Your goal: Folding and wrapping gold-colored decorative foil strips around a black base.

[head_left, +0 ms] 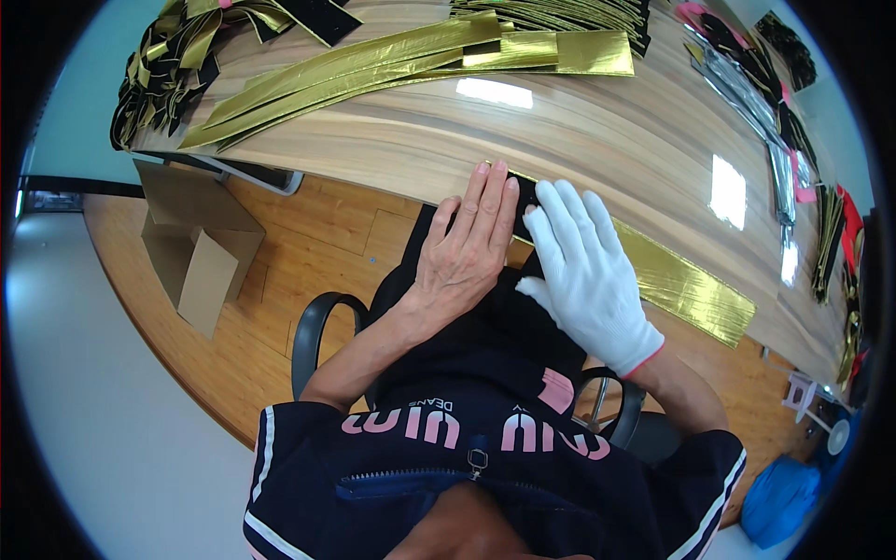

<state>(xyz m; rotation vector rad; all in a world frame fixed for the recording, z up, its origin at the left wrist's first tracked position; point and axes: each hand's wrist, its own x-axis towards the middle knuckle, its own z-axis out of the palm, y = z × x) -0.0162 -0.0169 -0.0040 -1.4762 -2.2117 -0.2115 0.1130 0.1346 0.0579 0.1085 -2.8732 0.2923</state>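
Observation:
At the near edge of the table, a gold strip [695, 287] with a black part [523, 187] lies under my fingers. My left hand [464, 245], bare, rests its straight fingers on the left end of the black part. Beside it my right hand [597, 280], in a white knit glove with a pink cuff edge, lies flat with fingers stretched out over the strip. The gold length runs out to the right from under the glove. What lies beneath both palms is hidden.
Long gold strips [392, 70] lie across the far side, near a stack of gold-edged black strips [560, 14]. A tangled heap [168, 70] sits far left. Silver and black bundles [747, 89] line the right. An open cardboard box [201, 233] stands on the floor.

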